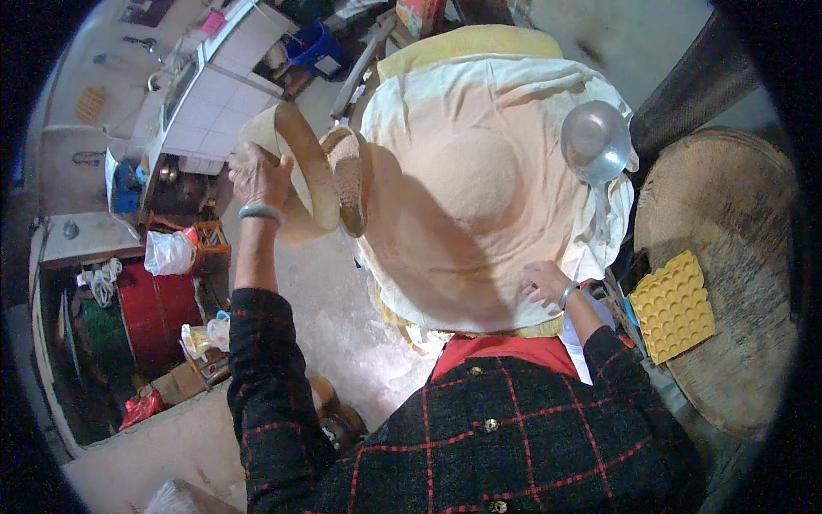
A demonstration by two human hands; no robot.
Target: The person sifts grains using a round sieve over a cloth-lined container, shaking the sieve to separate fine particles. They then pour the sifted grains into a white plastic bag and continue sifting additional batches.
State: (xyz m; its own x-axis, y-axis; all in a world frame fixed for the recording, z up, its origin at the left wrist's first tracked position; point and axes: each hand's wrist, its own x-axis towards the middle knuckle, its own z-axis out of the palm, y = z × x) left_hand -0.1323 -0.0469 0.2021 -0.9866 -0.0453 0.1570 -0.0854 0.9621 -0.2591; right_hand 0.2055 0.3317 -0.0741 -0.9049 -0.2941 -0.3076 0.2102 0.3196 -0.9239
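My left hand grips the rim of a round, wood-hooped sieve, which is tipped on its side off the left edge of the cloth. Right of the hoop, a small round container shows coarse brown material inside. A white cloth is spread before me, dusted with a pale tan powder heaped into a low round mound. My right hand is at the cloth's near right edge, fingers apart and holding nothing. A metal ladle lies on the cloth's right side, handle towards me.
At right stand a large round woven tray and a yellow egg tray. A yellow sack sticks out behind the cloth. Left are a tiled counter, a blue bucket and a white plastic bag. Concrete floor shows between.
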